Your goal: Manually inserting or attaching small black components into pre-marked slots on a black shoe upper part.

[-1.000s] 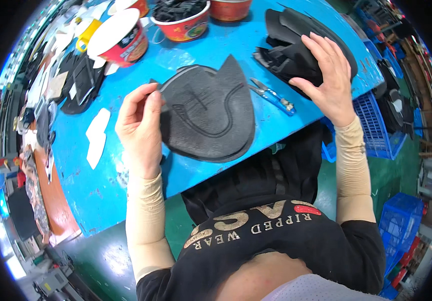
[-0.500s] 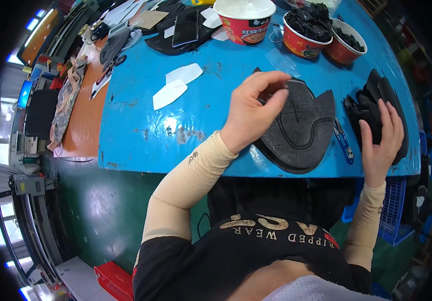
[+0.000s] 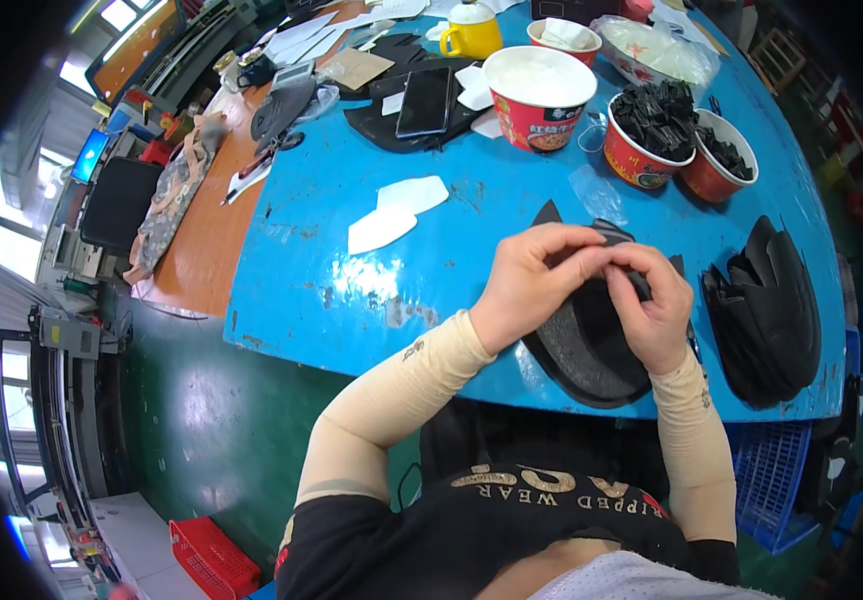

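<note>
Both hands meet in front of me above the near edge of the blue table. The fingers of my left hand [image 3: 541,280] are pinched together, and their tips touch those of my right hand [image 3: 654,305], which is pinched too. Between and below them shows a smooth black piece [image 3: 596,325], its upper edge at the fingertips, partly hidden by the hands. Under it lies a textured black moulded pad [image 3: 576,365] with a rounded near end. To the right of my right hand rests a stack of black curved pieces [image 3: 766,320].
Paper bowls stand at the back: one pale inside [image 3: 541,105], one heaped with black scraps [image 3: 651,130], another beside it [image 3: 719,160]. White paper cutouts [image 3: 391,215] lie left. Farther back are a phone [image 3: 424,100] and a yellow mug [image 3: 471,32]. A blue crate [image 3: 771,480] stands below right.
My right hand has left the stack at the right and come to my left hand, fingers now pinched. A smooth dark piece now covers the pad's grooves. The view has shifted.
</note>
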Available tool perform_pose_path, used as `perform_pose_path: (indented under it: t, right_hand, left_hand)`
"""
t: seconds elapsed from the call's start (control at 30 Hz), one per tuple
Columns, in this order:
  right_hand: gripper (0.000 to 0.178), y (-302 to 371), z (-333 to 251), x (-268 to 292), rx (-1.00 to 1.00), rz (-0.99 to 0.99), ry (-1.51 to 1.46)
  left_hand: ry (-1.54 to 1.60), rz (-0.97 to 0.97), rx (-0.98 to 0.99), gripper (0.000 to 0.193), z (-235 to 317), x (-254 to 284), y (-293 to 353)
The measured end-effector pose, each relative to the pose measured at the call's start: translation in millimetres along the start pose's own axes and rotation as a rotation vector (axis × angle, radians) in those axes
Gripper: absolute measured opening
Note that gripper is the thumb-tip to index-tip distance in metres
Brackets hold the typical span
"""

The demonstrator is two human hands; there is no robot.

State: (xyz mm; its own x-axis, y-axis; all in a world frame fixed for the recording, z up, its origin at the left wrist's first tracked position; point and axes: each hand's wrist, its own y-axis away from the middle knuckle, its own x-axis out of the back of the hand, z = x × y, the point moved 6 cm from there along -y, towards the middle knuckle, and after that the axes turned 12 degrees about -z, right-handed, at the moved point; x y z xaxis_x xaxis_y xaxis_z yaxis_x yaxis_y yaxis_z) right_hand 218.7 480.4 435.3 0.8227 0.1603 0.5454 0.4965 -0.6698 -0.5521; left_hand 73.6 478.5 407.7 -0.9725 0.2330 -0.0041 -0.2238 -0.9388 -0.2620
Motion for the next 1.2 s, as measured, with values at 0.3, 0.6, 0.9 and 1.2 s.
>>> perform_pose_path:
  t: [0.3,0.6,0.9,1.2]
  right_hand:
    - [0.025,5,0,0,0.019,-0.013,0.033]
    - [0.028,6,-2,2,0.063,-0.040,0.011]
    - [0.027,6,-1,3,0.081,-0.027,0.017]
    - [0.026,5,-6,1,0.092,-0.043,0.031]
  left_hand:
    - [-1.348,0.511,0.275,0.045,-20,219,-116]
    - [-1.348,0.492,0.800,0.079,-42,234,-162]
    - [-1.300,0.458,0.794,0.070,-51,231,-165]
    - [-1.346,0.613,0.396,0.078,-21,219,-126]
